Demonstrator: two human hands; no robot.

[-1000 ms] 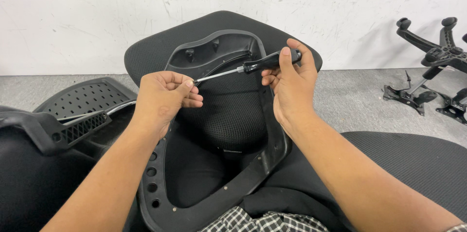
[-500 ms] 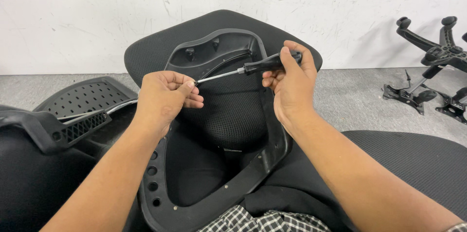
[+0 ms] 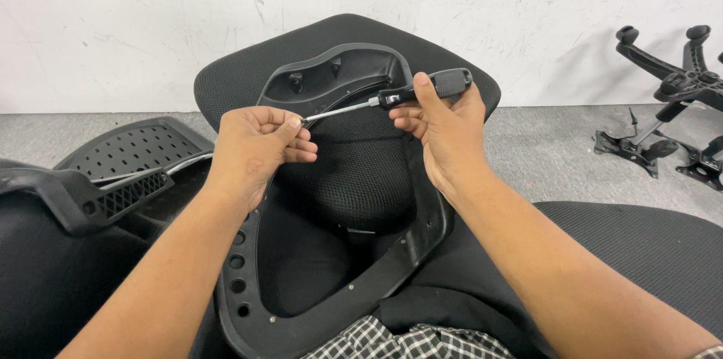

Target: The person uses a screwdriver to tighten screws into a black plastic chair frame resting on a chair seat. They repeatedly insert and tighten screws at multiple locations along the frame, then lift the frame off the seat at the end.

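Observation:
My right hand [image 3: 444, 129] grips the black handle of a screwdriver [image 3: 425, 88], whose thin metal shaft points left. My left hand [image 3: 256, 144] has its fingers pinched at the shaft's tip; whatever small thing sits there is hidden by the fingers. Both hands hover above a black plastic chair-back frame [image 3: 418, 242] with a mesh centre and a row of round holes along its left rail. The frame rests across my lap, its top end near the wall.
A black mesh seat cushion [image 3: 467, 73] leans against the white wall behind the frame. A perforated black plastic panel [image 3: 124, 152] and an armrest part [image 3: 68, 193] lie at left. A chair's star base with casters [image 3: 670, 95] lies on the grey carpet at right. Another mesh cushion [image 3: 640, 246] is at lower right.

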